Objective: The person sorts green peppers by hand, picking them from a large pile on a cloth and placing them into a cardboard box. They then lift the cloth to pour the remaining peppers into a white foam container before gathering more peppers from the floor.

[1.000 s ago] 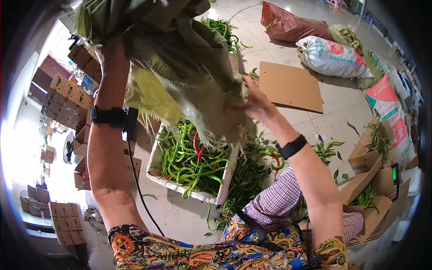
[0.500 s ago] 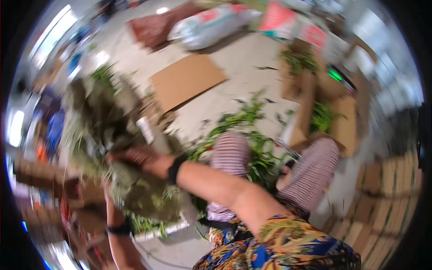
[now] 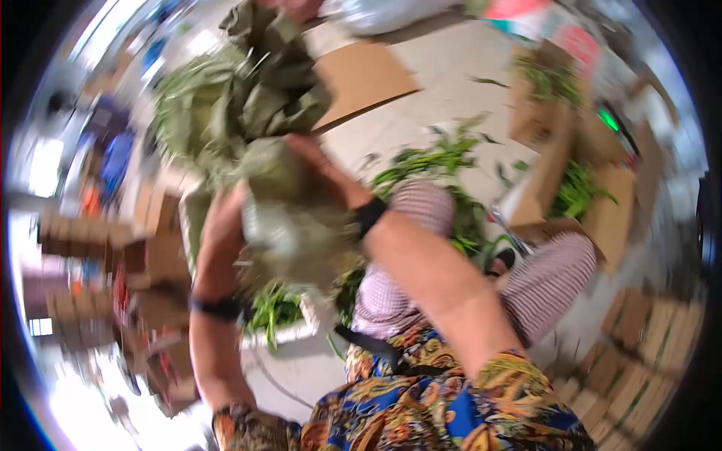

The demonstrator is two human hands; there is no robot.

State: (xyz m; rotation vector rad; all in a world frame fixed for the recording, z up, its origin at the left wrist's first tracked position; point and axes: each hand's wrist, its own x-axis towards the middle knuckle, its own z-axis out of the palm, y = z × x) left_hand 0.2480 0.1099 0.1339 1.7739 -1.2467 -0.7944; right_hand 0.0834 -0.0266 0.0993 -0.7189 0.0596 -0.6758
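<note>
A crumpled olive-green woven sack (image 3: 282, 98) hangs in front of me at the upper left, its lower part smeared by motion. My right hand (image 3: 323, 169) is closed on the near side of the sack, the fingers partly buried in its folds. On the sack's left side, my left hand (image 3: 229, 207) grips the cloth, and its fingertips are hidden. Loose long green vegetables, perhaps chili peppers (image 3: 429, 161), lie on the floor just beyond my knees. More of the green vegetables (image 3: 274, 308) rest in a white shallow container (image 3: 304, 327) below the sack.
Open cardboard boxes (image 3: 545, 180) with green vegetables stand at the right, beside a device with a lit green display (image 3: 608, 119). A flat cardboard sheet (image 3: 368, 75) lies ahead. Filled sacks (image 3: 387, 15) lie at the back. Stacked cartons (image 3: 647, 331) are at the lower right.
Both hands have lifted the sack up and to the right in view, and its lower end now hangs between my forearms. The whole view has also shifted, with the floor items further right.
</note>
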